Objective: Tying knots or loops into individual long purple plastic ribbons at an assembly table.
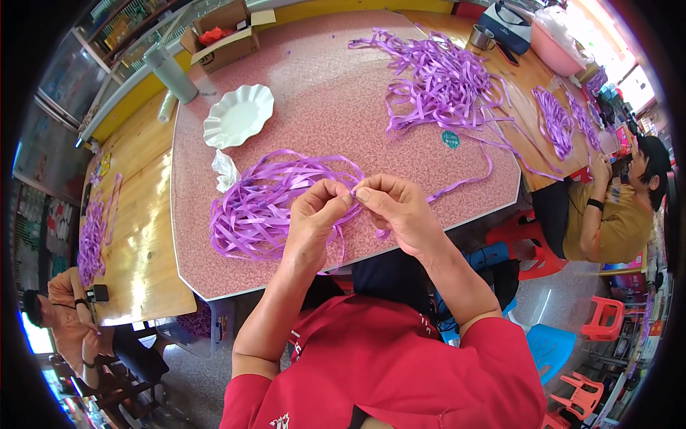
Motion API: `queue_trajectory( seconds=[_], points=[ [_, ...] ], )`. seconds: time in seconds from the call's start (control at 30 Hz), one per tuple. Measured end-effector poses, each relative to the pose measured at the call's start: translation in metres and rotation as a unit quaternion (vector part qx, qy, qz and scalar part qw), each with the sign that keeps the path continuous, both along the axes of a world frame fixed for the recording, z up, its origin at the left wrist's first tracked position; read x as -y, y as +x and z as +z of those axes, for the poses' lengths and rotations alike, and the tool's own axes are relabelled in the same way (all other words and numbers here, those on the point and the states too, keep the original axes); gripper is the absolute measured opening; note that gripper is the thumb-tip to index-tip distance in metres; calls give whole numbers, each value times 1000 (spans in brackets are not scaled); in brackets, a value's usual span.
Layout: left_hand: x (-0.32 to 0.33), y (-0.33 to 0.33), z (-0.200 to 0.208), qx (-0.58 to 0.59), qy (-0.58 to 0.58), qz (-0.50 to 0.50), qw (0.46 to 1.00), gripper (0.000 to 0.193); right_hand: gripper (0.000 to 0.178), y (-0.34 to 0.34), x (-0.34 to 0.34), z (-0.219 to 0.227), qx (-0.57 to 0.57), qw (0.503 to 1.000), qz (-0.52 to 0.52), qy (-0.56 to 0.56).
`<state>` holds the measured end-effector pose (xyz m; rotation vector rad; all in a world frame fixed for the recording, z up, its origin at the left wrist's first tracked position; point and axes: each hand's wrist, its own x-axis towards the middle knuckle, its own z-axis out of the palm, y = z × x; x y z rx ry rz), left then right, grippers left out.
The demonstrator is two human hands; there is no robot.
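Note:
My left hand [319, 207] and my right hand [399, 209] meet fingertip to fingertip above the near edge of the pink speckled tabletop [336, 86]. Both pinch a narrow purple ribbon [457, 186], whose strand trails off to the right across the table. The exact spot between my fingertips is mostly covered by the fingers. Just left of and beneath my hands lies a loose heap of looped purple ribbon [246, 214], partly hidden by my left hand. Farther off at the right, a bigger tangled pile of purple ribbon [446, 86] spreads over the tabletop.
A white scalloped plate [239, 116] and crumpled tissue [225, 171] lie at the left. Behind them stand a pale green bottle [170, 75] and an open cardboard box [229, 46]. Two co-workers sit beside ribbon bundles, one at the left [64, 307], one at the right [607, 214].

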<state>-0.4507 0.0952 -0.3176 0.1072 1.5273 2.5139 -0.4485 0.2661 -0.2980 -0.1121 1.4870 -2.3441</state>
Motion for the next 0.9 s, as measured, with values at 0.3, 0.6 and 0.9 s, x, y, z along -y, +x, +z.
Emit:
queue_trajectory(
  seconds=[0.3,0.6,0.9],
  points=[
    [-9,3,3,-28,86,51,995,9,9,6,12,-3,-272,917,-167,239],
    [-11,6,5,-51,29,55,997,8,2,7,16,-1,-252,937,-185,156],
    [-17,11,12,-165,-110,128,972,14,13,4,11,2,-47,995,-78,27]
  ],
)
